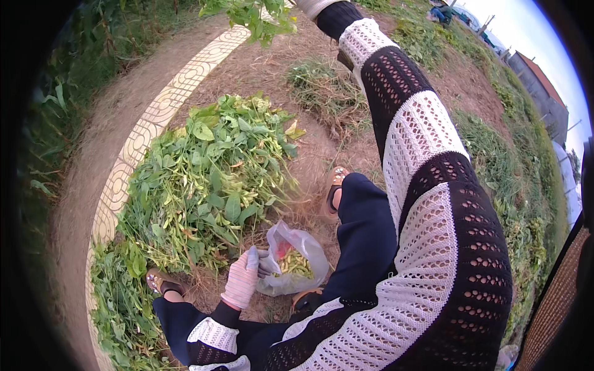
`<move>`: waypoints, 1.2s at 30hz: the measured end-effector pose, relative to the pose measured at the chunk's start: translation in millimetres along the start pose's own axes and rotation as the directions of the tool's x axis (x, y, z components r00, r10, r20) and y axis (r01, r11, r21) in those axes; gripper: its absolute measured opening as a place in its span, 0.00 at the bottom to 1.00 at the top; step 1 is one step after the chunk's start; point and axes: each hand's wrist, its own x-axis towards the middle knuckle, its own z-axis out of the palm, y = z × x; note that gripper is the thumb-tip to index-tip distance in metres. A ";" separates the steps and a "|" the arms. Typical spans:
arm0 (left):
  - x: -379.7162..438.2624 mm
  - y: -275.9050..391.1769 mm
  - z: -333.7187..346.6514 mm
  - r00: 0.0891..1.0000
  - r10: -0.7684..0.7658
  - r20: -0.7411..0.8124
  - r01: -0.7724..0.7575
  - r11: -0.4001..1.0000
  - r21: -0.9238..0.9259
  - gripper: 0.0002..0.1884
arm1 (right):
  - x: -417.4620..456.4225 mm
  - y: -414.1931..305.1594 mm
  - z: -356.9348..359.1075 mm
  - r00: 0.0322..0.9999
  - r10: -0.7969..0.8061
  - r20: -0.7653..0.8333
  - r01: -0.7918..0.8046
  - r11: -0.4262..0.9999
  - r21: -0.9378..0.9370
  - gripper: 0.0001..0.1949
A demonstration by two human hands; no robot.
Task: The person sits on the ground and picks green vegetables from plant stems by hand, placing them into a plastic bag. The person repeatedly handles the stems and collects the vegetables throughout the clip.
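Observation:
My left hand [246,278], in a pale striped knit glove with grey fingertips, is at the near left rim of a translucent plastic bag [312,246]. Its fingers are curled, and whether they pinch anything is hidden. Yellow-green bean pods [295,263] and something red lie inside the bag. My right arm reaches far forward, and only the gloved back of my right hand [313,6] shows at the top edge, its fingers cut off. Left of it hangs a leafy green plant [260,21]. Between my feet and the path lies a large heap of uprooted bean plants [209,176].
A patterned paving path [153,106] curves along the left, with tall crops [60,97] beyond. A smaller pile of drying stalks [325,90] lies ahead. My shoes [338,178] flank the bag. At the far upper right are a person [441,13] and a grey building [540,92].

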 end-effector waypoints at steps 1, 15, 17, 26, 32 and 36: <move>1.5 -0.9 -1.6 1.000 -0.007 -0.012 0.007 1.000 -0.014 0.26 | -3.8 -0.4 9.4 1.000 0.010 0.022 -0.009 1.000 -0.022 0.11; 9.2 -7.5 -9.5 0.991 -0.134 0.029 0.134 0.991 0.007 0.27 | -442.8 26.5 13.8 -0.425 0.668 0.612 -0.363 0.493 -0.791 0.35; 6.1 -8.6 -9.5 0.992 -0.129 -0.002 0.129 0.991 0.025 0.27 | -477.7 29.8 3.6 -0.496 0.649 0.577 -0.353 0.457 -0.817 0.38; 3.7 -12.1 0.5 0.989 -0.081 0.125 0.068 0.992 0.109 0.22 | -349.2 108.5 -19.6 -0.220 0.522 0.824 -0.278 0.776 -0.566 0.32; -10.3 12.3 -10.5 0.949 0.278 0.147 -0.286 0.568 0.772 0.13 | -234.4 -60.1 -73.5 -0.122 0.151 0.981 -0.756 0.626 -0.191 0.28; -22.3 19.2 -44.4 0.809 0.584 -0.068 -0.267 0.467 0.843 0.11 | -216.5 -195.5 -179.6 -0.384 -0.214 0.898 -0.886 0.359 -0.293 0.30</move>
